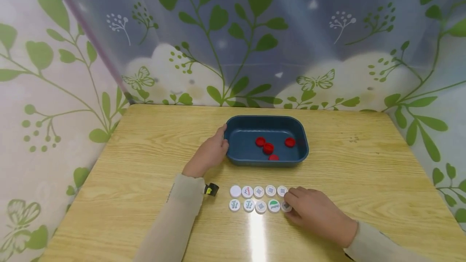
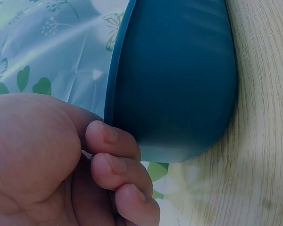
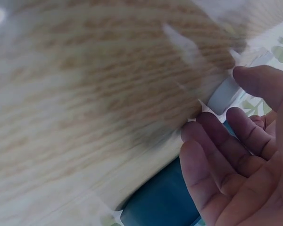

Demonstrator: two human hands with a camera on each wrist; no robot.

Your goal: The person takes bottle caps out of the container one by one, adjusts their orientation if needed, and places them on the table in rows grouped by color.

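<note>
In the head view, a blue box (image 1: 255, 163) with red caps (image 1: 268, 148) sits on the table (image 1: 164, 140) behind two rows of white caps (image 1: 260, 206), some with tiny marks I can't read. In the left wrist view, the left hand (image 2: 61, 150) holds the box's end with bent fingers. In the right wrist view, the right hand's (image 3: 254, 174) thumb and finger pinch a row's end cap (image 3: 224, 96).

Pale beige long sleeves (image 1: 172, 217), black wrist device (image 1: 214, 189) with yellow-green mark (image 1: 209, 191).
</note>
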